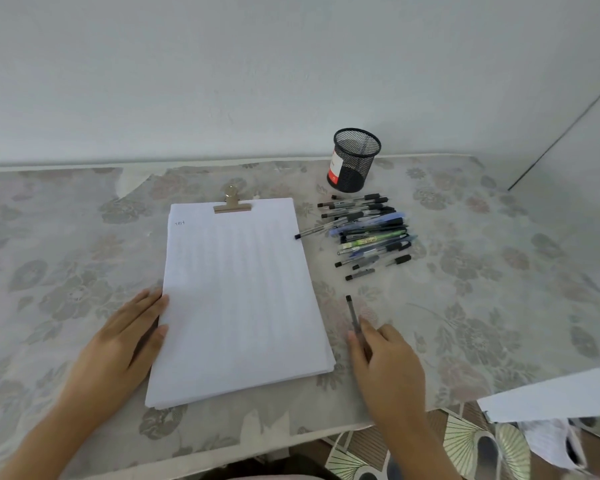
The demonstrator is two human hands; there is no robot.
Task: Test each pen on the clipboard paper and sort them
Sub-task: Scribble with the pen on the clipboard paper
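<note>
A stack of white paper (236, 292) lies clipped under a brass clip (231, 204) in the middle of the table, with a small mark near its top left corner. My left hand (132, 327) rests flat on the paper's left edge, fingers straight. To the right of the paper, my right hand (385, 362) pinches a clear pen with a black cap (351, 310) between thumb and fingers, the pen pointing away from me just above the table. A pile of several pens (368, 233), black, blue and green, lies to the right of the clip.
A black mesh pen cup (354, 161) with a red-and-white label stands behind the pile, near the wall. A floral cloth (499, 289) covers the table. A white sheet (551, 393) overhangs the table's front right corner. The table's front edge is close to my body.
</note>
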